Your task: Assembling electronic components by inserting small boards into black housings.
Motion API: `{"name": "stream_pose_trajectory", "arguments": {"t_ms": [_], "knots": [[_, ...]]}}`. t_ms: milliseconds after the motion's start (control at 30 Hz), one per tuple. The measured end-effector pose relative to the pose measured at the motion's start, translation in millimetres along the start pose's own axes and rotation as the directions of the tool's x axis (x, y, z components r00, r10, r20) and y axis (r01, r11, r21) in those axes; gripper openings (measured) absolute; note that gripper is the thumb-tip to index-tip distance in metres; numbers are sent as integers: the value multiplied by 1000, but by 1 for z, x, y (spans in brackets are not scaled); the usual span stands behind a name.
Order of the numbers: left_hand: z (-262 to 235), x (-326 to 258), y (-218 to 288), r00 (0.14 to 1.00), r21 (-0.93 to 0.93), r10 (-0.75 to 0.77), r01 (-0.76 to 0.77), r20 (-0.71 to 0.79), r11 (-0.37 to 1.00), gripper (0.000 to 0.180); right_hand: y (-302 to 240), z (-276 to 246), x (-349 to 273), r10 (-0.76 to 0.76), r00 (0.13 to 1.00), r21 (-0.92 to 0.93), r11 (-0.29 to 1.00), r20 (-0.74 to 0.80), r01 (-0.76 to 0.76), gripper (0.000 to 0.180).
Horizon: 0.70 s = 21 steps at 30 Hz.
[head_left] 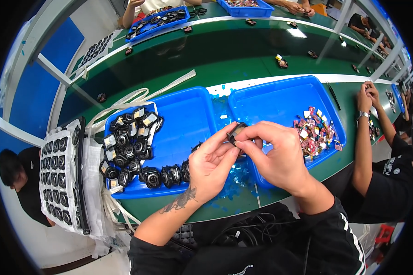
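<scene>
My left hand [212, 166] and my right hand [279, 153] meet in front of me, between two blue trays. Together they pinch a small black plastic housing [237, 133] with a pale patch, its lower part covered by my fingers. Beneath my left hand, the left blue tray [183, 119] holds several black camera-like units [152, 177] with round lens fronts, crowded toward its left and near sides. My right hand overlaps the right blue tray [261, 103], where small red, white and yellow circuit boards [314, 130] lie heaped at the right end.
Stacked trays of black units [57, 174] stand at the left edge. White straps [137, 98] trail beside the left tray. Blue film scraps [238, 181] litter the gap. A green conveyor belt [215, 50] carries small parts. A co-worker's hands [368, 94] are at the right; a black tool [333, 96] lies nearby.
</scene>
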<state>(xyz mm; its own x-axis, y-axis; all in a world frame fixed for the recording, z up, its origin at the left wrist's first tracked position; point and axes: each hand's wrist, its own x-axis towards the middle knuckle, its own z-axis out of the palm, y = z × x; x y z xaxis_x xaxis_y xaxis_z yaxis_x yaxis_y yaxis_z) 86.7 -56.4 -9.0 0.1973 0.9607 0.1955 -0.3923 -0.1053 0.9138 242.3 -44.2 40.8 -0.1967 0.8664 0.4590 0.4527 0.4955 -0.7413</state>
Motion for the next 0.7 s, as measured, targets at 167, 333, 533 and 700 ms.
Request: {"name": "stream_pose_trajectory", "arguments": {"t_ms": [167, 333, 533, 700], "knots": [[3, -2, -2, 999, -26, 5, -6, -41, 1000, 47, -1, -1, 2, 39, 999, -27, 999, 12, -39, 6], [-2, -2, -3, 999, 30, 12, -13, 32, 999, 47, -3, -3, 4, 43, 999, -43, 998, 32, -42, 5], [-1, -3, -3, 999, 93, 39, -42, 36, 995, 46, -3, -4, 4, 15, 999, -74, 997, 50, -11, 8], [-2, -4, -3, 998, 158, 44, -52, 53, 986, 46, -1, -6, 4, 3, 999, -80, 997, 47, 1, 12]]}}
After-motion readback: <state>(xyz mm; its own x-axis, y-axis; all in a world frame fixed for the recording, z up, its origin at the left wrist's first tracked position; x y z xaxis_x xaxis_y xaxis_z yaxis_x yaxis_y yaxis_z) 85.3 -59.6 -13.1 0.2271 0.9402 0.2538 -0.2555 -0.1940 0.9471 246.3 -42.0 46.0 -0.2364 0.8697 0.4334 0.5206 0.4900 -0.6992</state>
